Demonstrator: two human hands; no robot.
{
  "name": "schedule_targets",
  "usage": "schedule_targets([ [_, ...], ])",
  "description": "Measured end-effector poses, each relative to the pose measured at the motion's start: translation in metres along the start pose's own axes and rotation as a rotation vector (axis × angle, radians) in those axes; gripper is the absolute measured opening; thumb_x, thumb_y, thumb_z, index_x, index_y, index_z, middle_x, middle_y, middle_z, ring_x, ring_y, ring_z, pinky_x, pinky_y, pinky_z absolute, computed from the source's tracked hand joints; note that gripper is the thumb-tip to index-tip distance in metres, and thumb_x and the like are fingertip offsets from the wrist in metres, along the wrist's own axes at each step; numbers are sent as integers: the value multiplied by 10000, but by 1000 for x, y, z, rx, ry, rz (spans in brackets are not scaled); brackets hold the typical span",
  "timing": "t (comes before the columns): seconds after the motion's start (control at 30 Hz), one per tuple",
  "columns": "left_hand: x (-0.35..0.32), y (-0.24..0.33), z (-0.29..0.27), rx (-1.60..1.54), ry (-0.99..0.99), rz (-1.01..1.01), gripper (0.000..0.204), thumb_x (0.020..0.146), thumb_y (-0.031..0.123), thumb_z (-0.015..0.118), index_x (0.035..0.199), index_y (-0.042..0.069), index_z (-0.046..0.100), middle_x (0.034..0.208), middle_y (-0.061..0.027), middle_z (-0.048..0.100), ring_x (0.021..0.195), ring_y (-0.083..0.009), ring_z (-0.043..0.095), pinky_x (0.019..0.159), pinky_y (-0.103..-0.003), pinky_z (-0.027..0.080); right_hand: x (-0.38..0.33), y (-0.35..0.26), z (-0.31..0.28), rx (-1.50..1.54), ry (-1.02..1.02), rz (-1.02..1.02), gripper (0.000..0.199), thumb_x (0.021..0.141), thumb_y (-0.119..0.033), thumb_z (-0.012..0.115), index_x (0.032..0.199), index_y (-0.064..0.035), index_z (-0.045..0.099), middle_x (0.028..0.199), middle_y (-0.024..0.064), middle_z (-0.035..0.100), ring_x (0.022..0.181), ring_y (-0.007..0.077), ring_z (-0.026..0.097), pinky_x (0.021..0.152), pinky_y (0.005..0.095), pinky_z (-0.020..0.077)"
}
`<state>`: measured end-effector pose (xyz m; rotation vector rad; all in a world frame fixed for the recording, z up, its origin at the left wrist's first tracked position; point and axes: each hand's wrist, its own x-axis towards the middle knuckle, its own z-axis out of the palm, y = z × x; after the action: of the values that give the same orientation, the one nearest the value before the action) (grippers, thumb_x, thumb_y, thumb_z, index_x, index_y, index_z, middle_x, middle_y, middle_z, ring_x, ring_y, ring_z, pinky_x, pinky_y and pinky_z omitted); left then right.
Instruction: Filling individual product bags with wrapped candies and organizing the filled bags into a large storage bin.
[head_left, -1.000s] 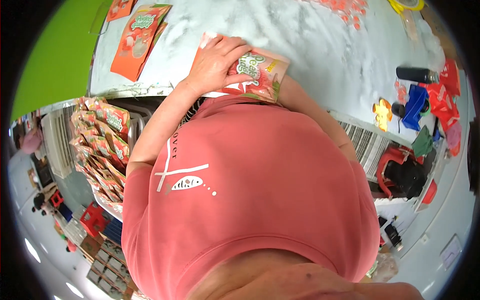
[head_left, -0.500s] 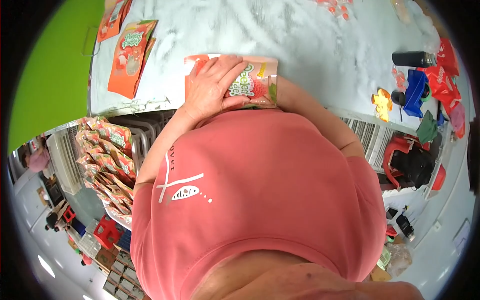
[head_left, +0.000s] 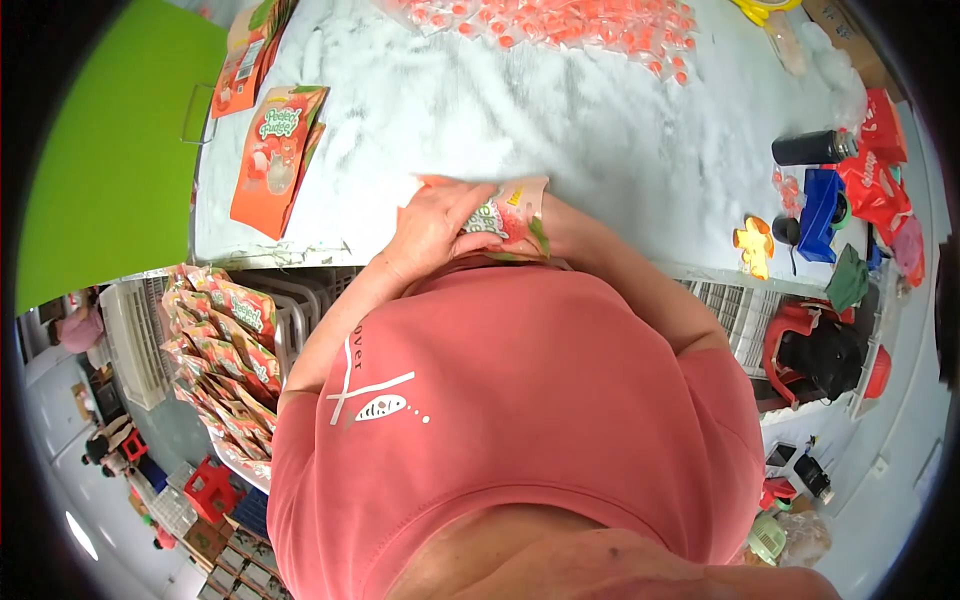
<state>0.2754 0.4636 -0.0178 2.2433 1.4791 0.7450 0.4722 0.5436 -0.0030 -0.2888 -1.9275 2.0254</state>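
— In the head view, how is the left hand (head_left: 435, 226) set on the pouch (head_left: 520, 215)?
— It lies over the left half, fingers across the front and thumb set apart on the printed face. It touches, but whether it clamps I can't tell.
— And the right hand?
— The right forearm (head_left: 620, 265) runs in behind the pouch; the hand there is hidden, so I can't tell its grip.
— Where's the pouch?
— At the near edge of the table (head_left: 400, 120), in the middle, close to the pink shirt (head_left: 540, 400).
— Containers?
— Near left, below the table edge, a white crate (head_left: 243, 472) holds overlapping rows of bulging packs (head_left: 235, 350). Farther left, flatter packs (head_left: 275, 160) lie on the table. On the far side, small red pieces (head_left: 590, 20) in clear wrapping spread in a heap. A black bottle (head_left: 812, 148) is near a red bag (head_left: 875, 185), both right.
— Textures?
— The pouch is shiny, orange-red and pale pink; the bag crumpled; the table whitish with cloudy grey streaks
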Motion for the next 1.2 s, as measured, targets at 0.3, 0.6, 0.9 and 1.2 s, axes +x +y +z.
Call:
schedule_targets([
  [0.3,11,9,4,24,38,-3,573,812,444,733,1223,69,594,1053,-136,690,1004,-343,654,874,-438,503,-8,17,-6,666,346,395,292,985,-232,544,1123,3,647,1059,73,674,906,123,648,791,277,543],
  [0.6,-19,-7,-8,-88,131,-208,192,913,205,658,1040,61,669,828,-152,676,776,-335,663,672,-402,508,8,8,-71,199,468,329,282,987,-241,556,1022,10,681,933,43,689,860,95,639,778,258,519],
  [0.9,-38,-6,-42,-20,375,-448,153,980,135,588,883,18,615,627,-147,572,541,-314,566,527,-364,443,136,73,-237,-1564,805,-167,515,906,-446,633,1327,-151,586,1347,86,549,1254,283,514,1017,482,423],
  [1.2,-51,-7,-61,-47,564,-577,189,1027,154,520,1057,-9,609,721,-117,625,613,-188,594,591,-288,461,124,95,-132,-1467,256,-322,602,848,-458,685,1386,-234,536,1392,33,529,1273,274,492,1068,523,338],
])
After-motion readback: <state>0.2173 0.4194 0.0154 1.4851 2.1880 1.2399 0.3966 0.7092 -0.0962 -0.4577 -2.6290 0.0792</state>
